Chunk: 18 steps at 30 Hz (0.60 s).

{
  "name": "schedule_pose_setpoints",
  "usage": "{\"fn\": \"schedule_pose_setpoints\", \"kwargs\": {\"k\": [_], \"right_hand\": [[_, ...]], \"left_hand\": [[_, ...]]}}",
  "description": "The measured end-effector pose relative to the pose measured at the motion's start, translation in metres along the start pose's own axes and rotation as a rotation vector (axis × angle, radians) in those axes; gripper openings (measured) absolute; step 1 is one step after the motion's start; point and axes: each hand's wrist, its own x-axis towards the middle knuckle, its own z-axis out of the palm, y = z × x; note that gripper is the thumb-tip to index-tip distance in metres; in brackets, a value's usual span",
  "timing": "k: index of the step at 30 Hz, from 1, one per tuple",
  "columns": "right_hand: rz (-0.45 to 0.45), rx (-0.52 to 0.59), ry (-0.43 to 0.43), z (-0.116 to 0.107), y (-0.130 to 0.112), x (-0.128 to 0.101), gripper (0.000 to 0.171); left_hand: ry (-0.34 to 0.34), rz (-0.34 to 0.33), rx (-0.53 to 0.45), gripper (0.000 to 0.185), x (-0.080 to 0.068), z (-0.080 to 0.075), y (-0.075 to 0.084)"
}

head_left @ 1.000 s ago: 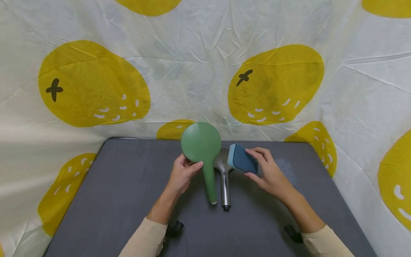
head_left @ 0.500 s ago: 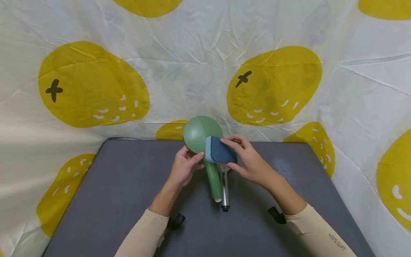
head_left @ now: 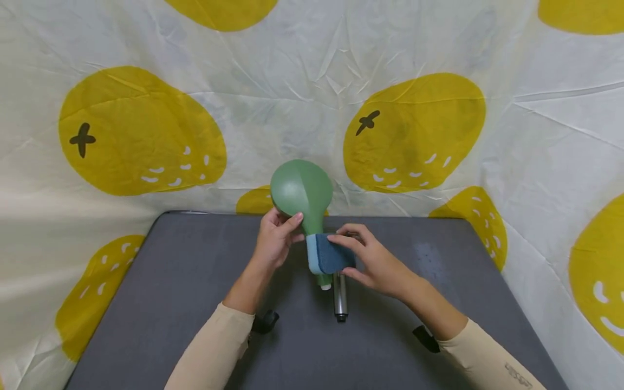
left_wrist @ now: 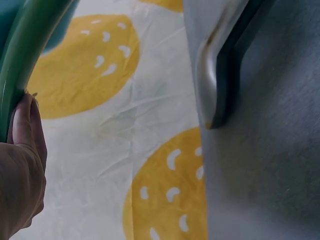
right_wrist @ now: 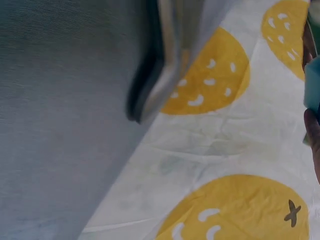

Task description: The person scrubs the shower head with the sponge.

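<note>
We can make out small dark lettering on the right sleeve at the lower right of the head view, too tiny to read. Centre frame, our left hand has its fingers curled round the neck of the green shower head, holding it raised with its round face up against the lemon-print cloth. Just right of it, our right hand pinches the blue sponge, thumb below and fingers on top, pressing it against the green handle. Below the sponge, the chrome shower head lies on the grey table, its handle pointing toward the bottom edge.
</note>
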Motion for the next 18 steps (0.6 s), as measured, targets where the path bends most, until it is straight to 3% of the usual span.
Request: {"fn": "schedule_pose_setpoints", "kwargs": {"k": [8,18], "right_hand": [[-0.12,-0.099,0.008,0.006,-0.009,-0.021,0.089],[-0.143,-0.135,0.036,0.002,0.001,-0.007,0.091]], "left_hand": [[0.003,0.001,0.024,0.037,0.007,0.001,0.008],[0.001,-0.02,0.039,0.04,0.005,0.002,0.011]]}}
